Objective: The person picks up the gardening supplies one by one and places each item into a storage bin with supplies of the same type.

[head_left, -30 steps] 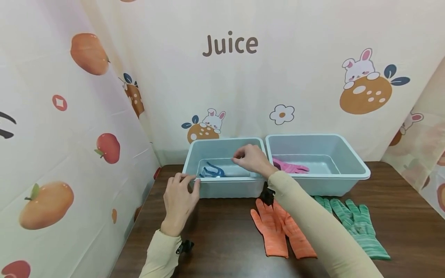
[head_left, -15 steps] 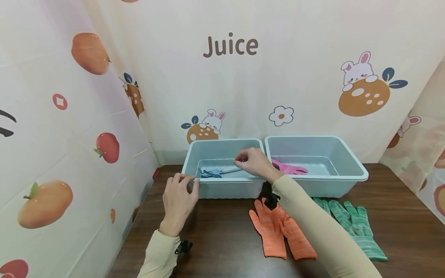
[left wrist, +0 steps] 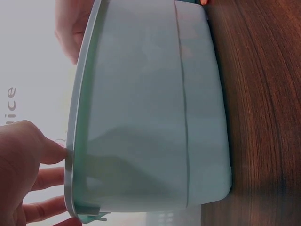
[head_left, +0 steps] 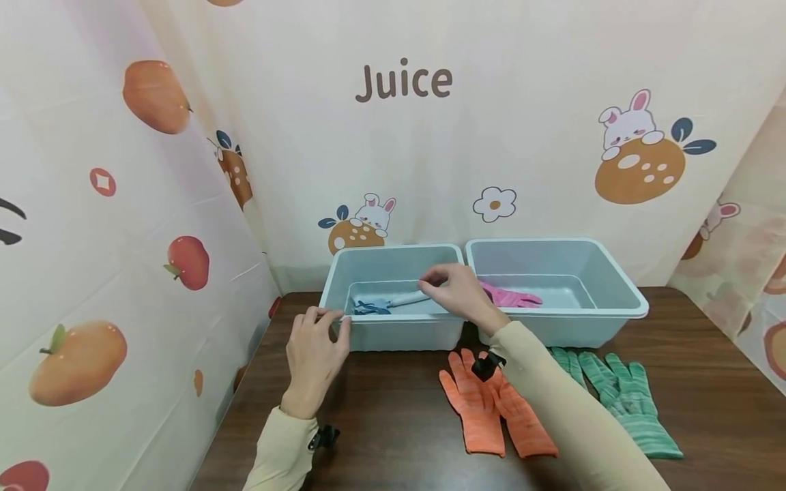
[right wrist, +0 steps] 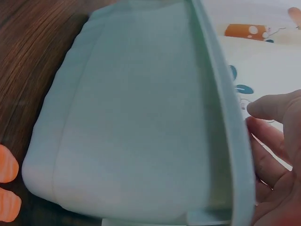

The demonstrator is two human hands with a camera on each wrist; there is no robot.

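A blue-and-white glove [head_left: 405, 299] lies inside the left pale-blue bin [head_left: 399, 334], its dark blue fingers bunched at the left and its pale, narrow part slanting rightward. The right hand [head_left: 453, 290] hangs over this bin, fingers loosely curled, thumb and forefinger nearly meeting with nothing visible between them. The left hand [head_left: 314, 351] has its fingers spread and slightly bent, tips touching the bin's front-left rim. The right hand and the bin's front wall obscure part of the glove. Beside it, the right pale-blue bin [head_left: 552, 331] contains a pink glove [head_left: 512, 299]. Orange gloves [head_left: 482, 419] and green gloves [head_left: 638, 409] lie before the bins on a dark wooden table [head_left: 381, 423]; the right sleeve [head_left: 565, 395] partly covers both pairs.
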